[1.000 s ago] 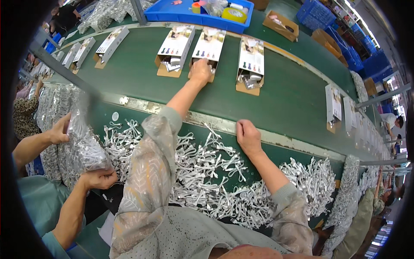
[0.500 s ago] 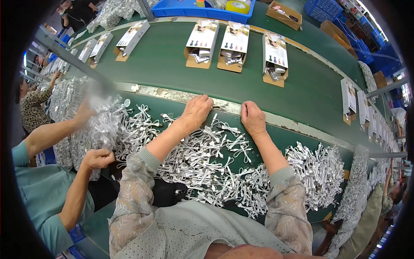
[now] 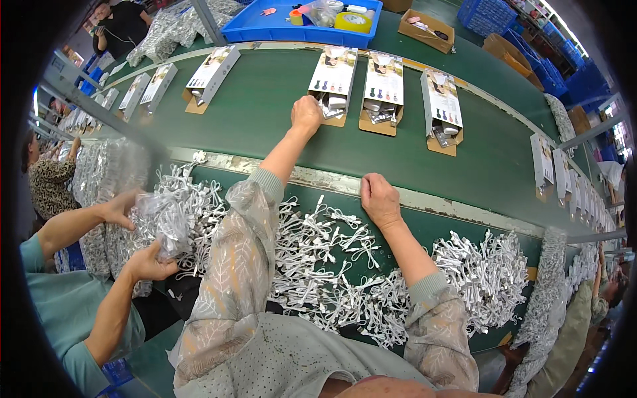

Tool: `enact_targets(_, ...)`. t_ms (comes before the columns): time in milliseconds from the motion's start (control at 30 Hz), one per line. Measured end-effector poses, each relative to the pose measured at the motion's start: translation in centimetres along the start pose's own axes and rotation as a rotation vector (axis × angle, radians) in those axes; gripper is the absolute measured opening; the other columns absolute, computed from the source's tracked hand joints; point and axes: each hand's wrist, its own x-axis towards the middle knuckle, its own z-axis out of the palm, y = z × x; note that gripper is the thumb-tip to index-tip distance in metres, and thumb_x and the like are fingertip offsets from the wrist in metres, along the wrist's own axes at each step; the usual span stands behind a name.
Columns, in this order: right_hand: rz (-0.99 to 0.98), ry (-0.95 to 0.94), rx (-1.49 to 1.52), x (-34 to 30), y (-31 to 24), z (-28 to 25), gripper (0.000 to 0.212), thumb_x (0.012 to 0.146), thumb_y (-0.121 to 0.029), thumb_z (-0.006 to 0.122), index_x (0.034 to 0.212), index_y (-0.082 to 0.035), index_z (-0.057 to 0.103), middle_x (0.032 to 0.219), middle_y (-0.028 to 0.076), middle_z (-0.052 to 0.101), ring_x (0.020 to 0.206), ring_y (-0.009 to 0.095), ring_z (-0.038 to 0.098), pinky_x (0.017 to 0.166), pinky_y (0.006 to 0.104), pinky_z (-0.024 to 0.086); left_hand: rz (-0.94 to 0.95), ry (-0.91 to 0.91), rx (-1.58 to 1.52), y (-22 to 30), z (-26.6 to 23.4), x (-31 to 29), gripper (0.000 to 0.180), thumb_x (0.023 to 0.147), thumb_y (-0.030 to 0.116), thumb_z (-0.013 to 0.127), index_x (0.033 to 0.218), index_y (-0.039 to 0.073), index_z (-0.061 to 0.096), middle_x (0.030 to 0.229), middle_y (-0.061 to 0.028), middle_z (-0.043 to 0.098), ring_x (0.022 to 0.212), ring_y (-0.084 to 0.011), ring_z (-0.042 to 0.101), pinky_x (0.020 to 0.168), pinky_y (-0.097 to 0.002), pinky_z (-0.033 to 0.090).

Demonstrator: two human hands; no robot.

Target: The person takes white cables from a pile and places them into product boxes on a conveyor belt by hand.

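Observation:
My left hand (image 3: 306,115) reaches over the green belt to the open near end of a white printed box (image 3: 336,69). Its fingers are curled closed, and what they hold, if anything, is hidden. My right hand (image 3: 381,201) rests closed at the metal rail, its fingers bent under and out of sight. To the right of the first box lie a second box (image 3: 383,76) and a third box (image 3: 442,99), both with flaps open and white and silver contents showing. Below my hands, a pile of white cables (image 3: 332,285) covers the near worktop.
At my left a co-worker's hands (image 3: 149,262) hold a clear plastic bag (image 3: 171,222) over more cables. Another cable heap (image 3: 481,278) lies right of my right forearm. Beyond the belt sit a blue tray (image 3: 265,30) with tape rolls and an open cardboard box (image 3: 426,30).
My left hand has moved forward from the rail to the first box. My right hand stays near the rail. The boxes appear slightly farther right and lower; the co-worker's hands have shifted around the bag.

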Motion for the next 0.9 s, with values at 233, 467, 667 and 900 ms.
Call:
enact_targets(233,0.006,-0.009,0.025,0.2,0.4,-0.4,0.006,0.081,-0.009,0.057,0.082,-0.006,0.053,0.075,0.013,0.058,0.068,0.032,0.059,0.06,0.0402,0.049,0.657,-0.597,-0.113,2.3,-4.3,-10.6,0.041,0.073,0.027,0.068,0.106,0.004,0.062,0.104,-0.0177,0.062,0.097,-0.0333,0.059,0.086,-0.0393,0.047)
enact_targets(467,0.029,-0.043,0.027,0.2,-0.3,-0.5,0.004,0.082,-0.009,0.056,0.083,-0.005,0.055,0.077,0.014,0.059,0.071,0.033,0.059,0.062,0.0401,0.048,0.702,-0.721,0.105,0.5,-6.3,-21.9,0.024,0.069,0.013,0.065,0.091,0.005,0.058,0.085,-0.0149,0.056,0.08,-0.0342,0.059,0.073,-0.0433,0.049)
enact_targets(667,0.032,-0.04,-0.009,-0.3,-0.3,-0.6,0.003,0.082,-0.009,0.056,0.083,-0.006,0.055,0.077,0.013,0.059,0.069,0.033,0.06,0.06,0.0396,0.049,0.386,-0.696,-0.313,0.1,-10.2,-20.2,0.021,0.076,0.017,0.064,0.092,0.004,0.066,0.078,-0.0128,0.064,0.075,-0.0299,0.062,0.069,-0.0371,0.049)
enact_targets(900,-0.029,0.008,0.012,0.4,-0.5,-0.9,0.005,0.082,-0.009,0.057,0.084,-0.005,0.054,0.078,0.014,0.06,0.071,0.032,0.06,0.062,0.0398,0.049,0.145,-0.49,-0.518,-1.3,-10.7,-19.1,0.019,0.075,0.018,0.067,0.082,0.0,0.066,0.069,-0.012,0.063,0.06,-0.0159,0.057,0.06,-0.0306,0.047)
